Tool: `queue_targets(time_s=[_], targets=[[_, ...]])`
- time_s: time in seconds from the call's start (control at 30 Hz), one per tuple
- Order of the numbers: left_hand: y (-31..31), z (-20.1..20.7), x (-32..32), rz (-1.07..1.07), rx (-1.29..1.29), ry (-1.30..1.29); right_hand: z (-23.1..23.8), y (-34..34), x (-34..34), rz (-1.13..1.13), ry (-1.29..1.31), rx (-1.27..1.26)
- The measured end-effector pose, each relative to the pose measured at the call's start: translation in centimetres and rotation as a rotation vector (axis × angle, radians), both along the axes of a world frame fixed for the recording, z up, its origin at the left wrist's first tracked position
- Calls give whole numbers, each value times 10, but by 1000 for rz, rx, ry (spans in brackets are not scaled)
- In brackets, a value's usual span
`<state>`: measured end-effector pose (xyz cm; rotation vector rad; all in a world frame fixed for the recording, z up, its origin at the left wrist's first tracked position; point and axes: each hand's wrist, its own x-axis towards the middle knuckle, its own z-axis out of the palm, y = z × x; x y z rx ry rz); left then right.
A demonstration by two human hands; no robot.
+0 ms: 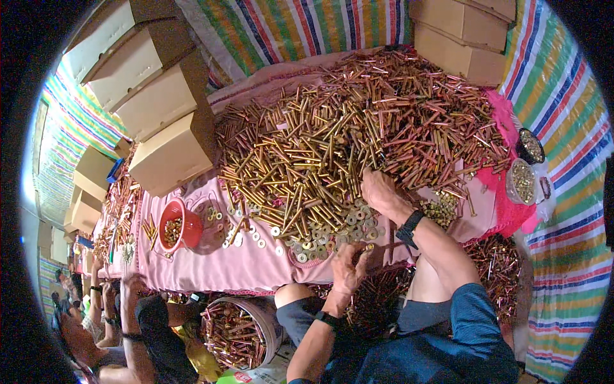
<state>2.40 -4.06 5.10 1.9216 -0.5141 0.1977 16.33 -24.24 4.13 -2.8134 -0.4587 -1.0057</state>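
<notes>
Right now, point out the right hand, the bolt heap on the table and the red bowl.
Right hand (382, 193): head view, on the back of the hand.
Bolt heap (348, 137): head view, near its middle.
Red bowl (192, 232): head view, on its outer wall, right side.

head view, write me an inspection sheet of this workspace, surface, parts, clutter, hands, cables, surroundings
Surface: pink cloth, mostly covered by parts.
Job's things: large loose pile of bolts; washers along its near edge; nuts heaped to the right.
Clutter: red tub with small metal parts; bucket of bolts below the table edge.
Left hand: beside the washers, fingers curled; grip unclear.
Right hand: fingertips at the bolts; grip unclear.
Cables: nothing seen.
Surroundings: cardboard boxes, striped sheeting, other people at far left.
</notes>
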Motion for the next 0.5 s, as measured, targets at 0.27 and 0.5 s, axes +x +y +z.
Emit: queue_targets(time_s=[0.27, 0.5], targets=[[3, -2, -2, 29, 65, -1, 8, -8, -5, -15, 248, -78], [-5, -3, 0, -6, 32, 8, -4, -29, 4, -80, 483, 142]])
